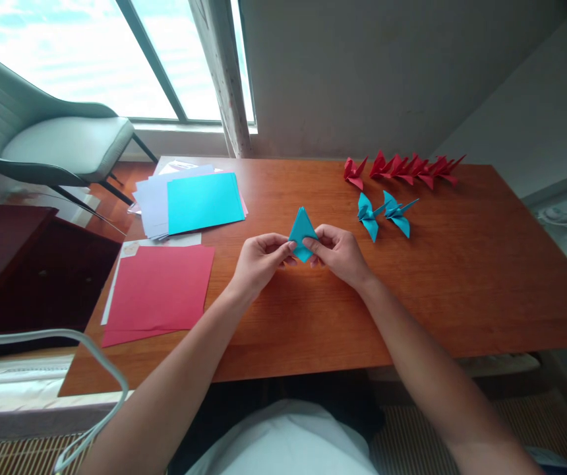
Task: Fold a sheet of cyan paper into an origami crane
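A piece of blue folded paper, shaped like a narrow kite with its point away from me, is held over the middle of the table. My left hand pinches its left edge between thumb and fingers. On the opposite edge, my right hand grips it with the thumb lying on top. The fingers underneath are partly hidden. To the right of my hands stand two blue paper cranes. Behind them is a row of several red paper cranes near the table's far edge.
On the wooden table, blue sheets lie over white paper at the back left. Red sheets lie nearer on the left. A chair stands by the window, and a white cable loops at lower left.
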`<state>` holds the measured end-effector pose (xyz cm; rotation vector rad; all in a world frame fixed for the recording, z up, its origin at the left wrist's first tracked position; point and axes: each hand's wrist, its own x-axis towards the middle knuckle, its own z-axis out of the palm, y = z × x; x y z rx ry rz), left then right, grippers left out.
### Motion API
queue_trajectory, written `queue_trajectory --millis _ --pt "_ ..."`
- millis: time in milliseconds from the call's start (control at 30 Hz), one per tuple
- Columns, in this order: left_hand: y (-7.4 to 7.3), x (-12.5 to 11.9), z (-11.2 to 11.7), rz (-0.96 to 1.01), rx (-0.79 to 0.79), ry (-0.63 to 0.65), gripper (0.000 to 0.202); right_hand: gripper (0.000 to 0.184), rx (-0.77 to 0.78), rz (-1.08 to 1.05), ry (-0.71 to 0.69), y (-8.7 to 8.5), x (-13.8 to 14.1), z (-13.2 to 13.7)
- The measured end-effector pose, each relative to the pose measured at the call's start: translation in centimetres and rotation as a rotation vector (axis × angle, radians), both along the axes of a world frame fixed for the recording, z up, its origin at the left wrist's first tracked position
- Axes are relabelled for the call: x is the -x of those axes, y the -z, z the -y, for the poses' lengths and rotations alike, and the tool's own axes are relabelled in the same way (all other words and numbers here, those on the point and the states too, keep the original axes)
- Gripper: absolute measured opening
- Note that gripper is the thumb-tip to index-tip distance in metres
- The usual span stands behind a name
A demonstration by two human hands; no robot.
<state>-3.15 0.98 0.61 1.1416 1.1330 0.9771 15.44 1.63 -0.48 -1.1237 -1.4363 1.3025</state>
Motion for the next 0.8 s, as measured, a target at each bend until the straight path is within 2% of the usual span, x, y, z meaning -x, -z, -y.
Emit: queue_trajectory --millis 200,400,533,667,800 --pt "0.3 -0.1 -0.1 0.050 -0.016 -0.069 0.043 0.040 -0.057 0.012 0.037 0.2 -0.1 -0.1" --pt "0.3 -0.8 0.5 0.112 0.039 0.067 0.045 0.045 -0.096 0.026 0.100 0.0 0.2 0.4" --pt "0.5 -1.0 0.5 0.103 0.014 0.076 0.038 0.044 -0.074 0.001 0.120 0.0 0.5 0.4" --pt "0.9 -0.9 0.3 0.080 -0.017 0.056 0.033 0.038 -0.065 -0.038 0.059 0.5 0.5 0.1" --pt "1.1 -0.9 0.3 0.056 -0.025 0.097 0.031 0.029 -0.090 0.008 -0.007 0.9 0.4 -0.2"
